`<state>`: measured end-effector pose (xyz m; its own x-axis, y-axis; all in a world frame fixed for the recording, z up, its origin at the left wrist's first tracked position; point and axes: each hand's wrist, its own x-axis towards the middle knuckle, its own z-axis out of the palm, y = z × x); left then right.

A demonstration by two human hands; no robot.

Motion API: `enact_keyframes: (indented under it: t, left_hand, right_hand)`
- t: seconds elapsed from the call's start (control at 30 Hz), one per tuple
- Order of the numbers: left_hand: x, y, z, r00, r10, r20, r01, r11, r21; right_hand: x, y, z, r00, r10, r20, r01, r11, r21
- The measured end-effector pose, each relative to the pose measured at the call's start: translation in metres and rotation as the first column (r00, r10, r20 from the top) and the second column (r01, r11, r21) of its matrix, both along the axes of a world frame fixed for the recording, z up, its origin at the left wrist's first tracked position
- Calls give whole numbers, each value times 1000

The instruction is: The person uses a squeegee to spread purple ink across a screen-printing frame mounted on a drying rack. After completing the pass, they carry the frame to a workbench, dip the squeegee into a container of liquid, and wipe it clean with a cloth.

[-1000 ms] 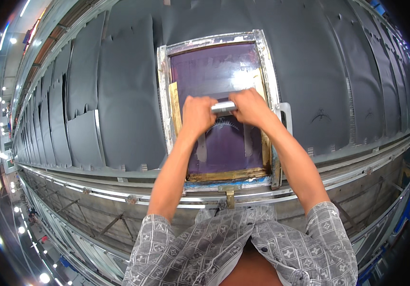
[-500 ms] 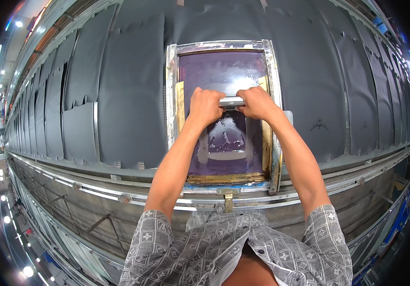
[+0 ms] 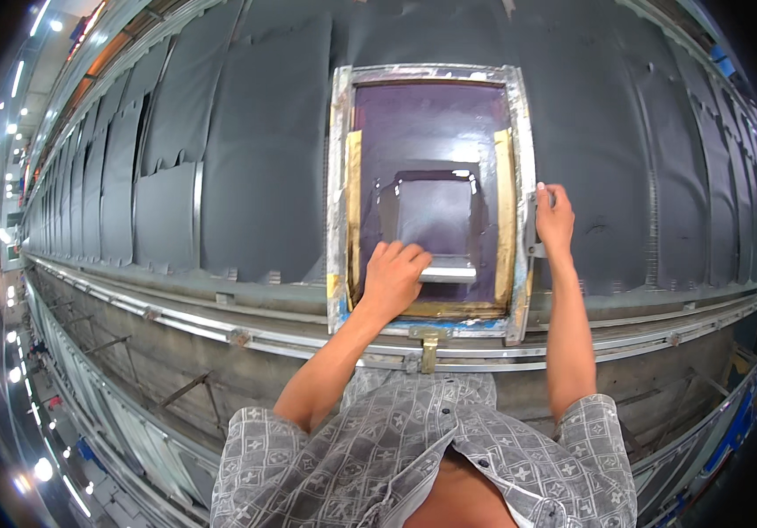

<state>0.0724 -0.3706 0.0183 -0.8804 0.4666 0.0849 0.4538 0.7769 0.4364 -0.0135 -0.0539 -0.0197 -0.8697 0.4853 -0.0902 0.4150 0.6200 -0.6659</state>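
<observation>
My left hand grips a metal squeegee low on the purple mesh screen, where a glossy rectangular patch of ink lies above the blade. The screen sits in a worn metal frame with yellowish tape along its inner sides. My right hand is at the frame's right side, fingers curled on a metal side handle, which it partly hides.
Dark grey sheets lie side by side along the long bench to both sides of the screen. Metal rails run along the near edge, with a brass-coloured bracket below the frame. Bright lights line the far left.
My right hand has let go of the squeegee and moved out to the frame's handle. My left hand has drawn the squeegee down toward me, leaving the rectangular ink patch uncovered.
</observation>
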Motion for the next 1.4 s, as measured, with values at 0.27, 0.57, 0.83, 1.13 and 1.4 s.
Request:
enact_keyframes:
  t: [0.27,0.57,0.83,1.13,1.4]
  left_hand:
    - [0,-52,28,999,34,-8,-33,991,132]
    - [31,-263,49,979,165,-120,-168,986,-15]
    - [60,-368,34,999,28,-32,-28,999,-21]
    - [-9,-374,0,990,-19,-143,15,999,-31]
    - [-148,-373,13,998,-53,-24,53,999,-13]
  right_hand:
    - [-1,-38,57,995,34,-95,-55,971,-232]
    - [9,-293,24,967,21,-255,-106,940,-325]
    - [8,-374,13,989,-22,-146,-14,971,-237]
    - [-7,-373,15,992,70,110,-57,992,-116]
    - [-60,-420,92,700,689,-190,-707,706,-42]
